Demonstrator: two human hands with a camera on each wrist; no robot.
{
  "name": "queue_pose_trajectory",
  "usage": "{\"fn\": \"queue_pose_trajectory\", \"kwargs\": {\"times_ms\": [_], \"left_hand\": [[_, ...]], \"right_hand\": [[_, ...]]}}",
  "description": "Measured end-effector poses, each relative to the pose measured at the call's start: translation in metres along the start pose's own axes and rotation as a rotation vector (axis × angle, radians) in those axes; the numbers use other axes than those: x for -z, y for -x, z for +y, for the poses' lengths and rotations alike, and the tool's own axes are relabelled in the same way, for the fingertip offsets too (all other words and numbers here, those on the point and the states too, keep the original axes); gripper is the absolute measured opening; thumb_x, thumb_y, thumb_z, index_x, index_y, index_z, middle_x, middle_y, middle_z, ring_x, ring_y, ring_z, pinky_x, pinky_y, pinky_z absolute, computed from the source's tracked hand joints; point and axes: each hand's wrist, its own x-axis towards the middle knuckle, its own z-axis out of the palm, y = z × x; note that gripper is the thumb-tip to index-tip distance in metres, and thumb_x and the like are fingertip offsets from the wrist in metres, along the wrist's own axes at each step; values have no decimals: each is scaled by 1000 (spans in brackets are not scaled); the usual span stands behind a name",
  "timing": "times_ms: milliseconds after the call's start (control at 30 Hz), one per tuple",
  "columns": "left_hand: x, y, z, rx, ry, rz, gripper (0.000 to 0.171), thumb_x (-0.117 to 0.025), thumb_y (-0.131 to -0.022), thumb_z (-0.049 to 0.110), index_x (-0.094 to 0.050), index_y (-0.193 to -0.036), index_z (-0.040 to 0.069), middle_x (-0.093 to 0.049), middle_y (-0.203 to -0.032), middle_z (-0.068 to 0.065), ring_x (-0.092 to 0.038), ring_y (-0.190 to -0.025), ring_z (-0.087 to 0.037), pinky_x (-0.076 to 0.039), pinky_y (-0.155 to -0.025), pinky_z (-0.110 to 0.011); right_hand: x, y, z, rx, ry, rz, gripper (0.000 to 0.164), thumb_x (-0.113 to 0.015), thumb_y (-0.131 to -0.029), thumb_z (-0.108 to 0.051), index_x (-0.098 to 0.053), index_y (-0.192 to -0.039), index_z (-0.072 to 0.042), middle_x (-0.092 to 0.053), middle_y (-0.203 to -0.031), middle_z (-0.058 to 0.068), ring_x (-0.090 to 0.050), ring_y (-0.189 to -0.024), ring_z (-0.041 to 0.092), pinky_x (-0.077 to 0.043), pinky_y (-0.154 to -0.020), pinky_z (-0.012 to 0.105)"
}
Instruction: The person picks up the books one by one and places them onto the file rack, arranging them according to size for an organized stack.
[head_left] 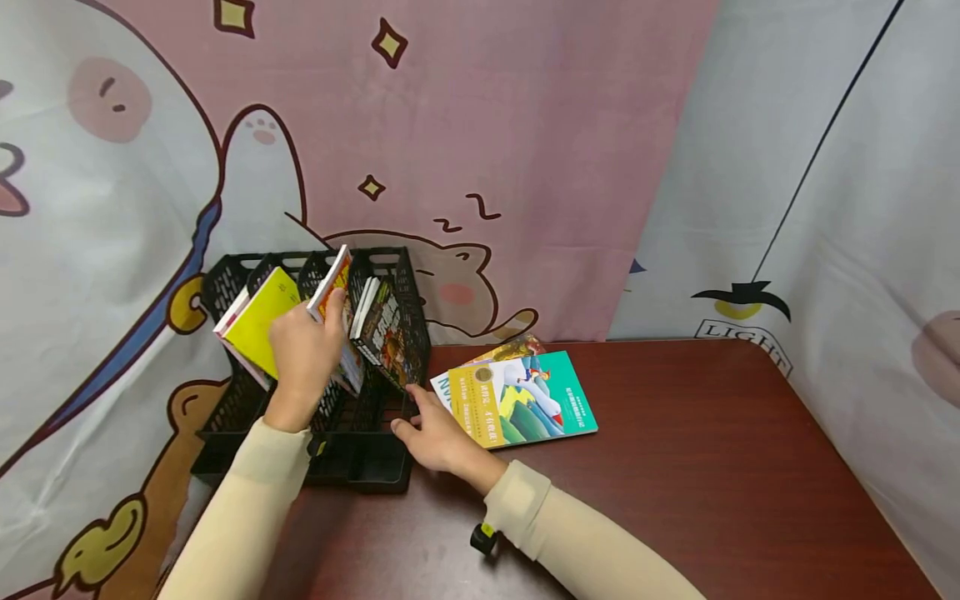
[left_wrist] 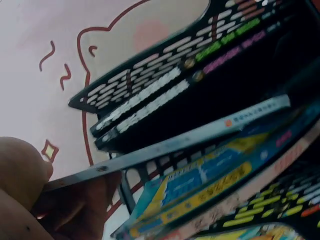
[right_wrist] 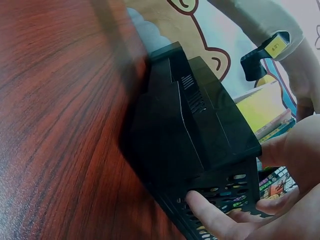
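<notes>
A black slotted book rack with several compartments stands at the table's left. My left hand pinches the upper end of a thin book with a white spine and an orange-red cover. In the left wrist view, that book's white spine slants down into the rack beside other books. At the rack's front right corner, my right hand grips the side wall. One finger lies against the slotted outer face in the right wrist view, and the thumb reaches over the rim.
Yellow-covered books lean in the rack's left part, dark-covered books in its rightmost compartment. Right of the rack, a teal and white book lies on another on the brown table. A printed cloth hangs close behind.
</notes>
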Motion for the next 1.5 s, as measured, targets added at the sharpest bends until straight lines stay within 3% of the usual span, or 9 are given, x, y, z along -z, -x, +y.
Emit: {"fn": "queue_pose_trajectory", "kwargs": {"times_ms": [233, 467, 667, 800, 900, 1033, 1167, 1267, 1500], "left_hand": [[-7, 4, 4, 108, 40, -193, 67, -32, -119, 53, -54, -73, 10, -40, -58, -5, -43, -54, -33, -33, -54, -41], [-14, 7, -3, 195, 102, -414, 71, -18, -119, 58, -65, -117, 4, -46, -71, -11, -55, -73, -42, -46, -72, -52], [-22, 15, -17, 270, 180, -543, 71, -10, -115, 66, -49, -101, 8, -41, -83, -15, -45, -77, -38, -41, -80, -50], [-23, 17, -21, 274, 196, -593, 71, -10, -116, 65, -50, -113, 7, -49, -103, -25, -52, -99, -42, -41, -90, -55], [-16, 23, -15, 229, 153, -552, 76, -18, -117, 63, -54, -146, 3, -62, -136, -34, -61, -126, -49, -46, -107, -66], [0, 34, 7, 110, 104, -403, 80, -38, -117, 58, -32, -172, 0, -54, -162, -34, -58, -142, -56, -45, -116, -74], [9, 43, 30, -36, 125, -232, 67, -53, -116, 44, -46, -166, -2, -61, -157, -29, -68, -128, -53, -52, -109, -73], [10, 51, 41, -103, 179, -158, 52, -59, -115, 34, -62, -154, 1, -70, -150, -23, -74, -123, -46, -57, -106, -68], [-3, 74, 66, -158, 293, -244, 33, -65, -113, 30, -78, -135, 9, -84, -118, -9, -80, -94, -24, -65, -82, -49]], "right_hand": [[3, 0, -2, -5, -11, -6, 71, -61, -113, -35, -33, -173, -9, -45, -170, 18, -68, -139, 35, -57, -114, 48], [3, 0, -2, 0, -24, -4, 71, -60, -112, -34, -33, -173, -9, -44, -170, 19, -67, -139, 37, -56, -116, 50], [1, 0, 0, -8, -25, -10, 71, -60, -113, -34, -32, -173, -9, -44, -171, 18, -66, -140, 38, -57, -114, 49], [1, 0, 1, -8, -32, -3, 71, -60, -113, -36, -33, -173, -10, -44, -171, 18, -66, -140, 38, -57, -112, 49], [1, -1, 2, -15, -35, -21, 72, -60, -113, -38, -32, -173, -11, -43, -172, 18, -67, -139, 36, -59, -109, 46], [3, -1, 5, -28, -42, -42, 73, -60, -113, -42, -32, -174, -13, -42, -173, 17, -70, -134, 30, -63, -100, 39], [9, -1, 5, -20, -38, -22, 68, -61, -113, -40, -39, -171, -12, -47, -171, 15, -73, -129, 26, -63, -99, 39], [19, 2, 3, -8, -25, -12, 60, -61, -113, -37, -49, -166, -11, -55, -165, 14, -74, -128, 26, -63, -102, 43], [60, 15, 7, 4, 35, 31, 40, -61, -113, -33, -71, -146, -13, -72, -145, 10, -76, -114, 23, -62, -91, 37]]}}
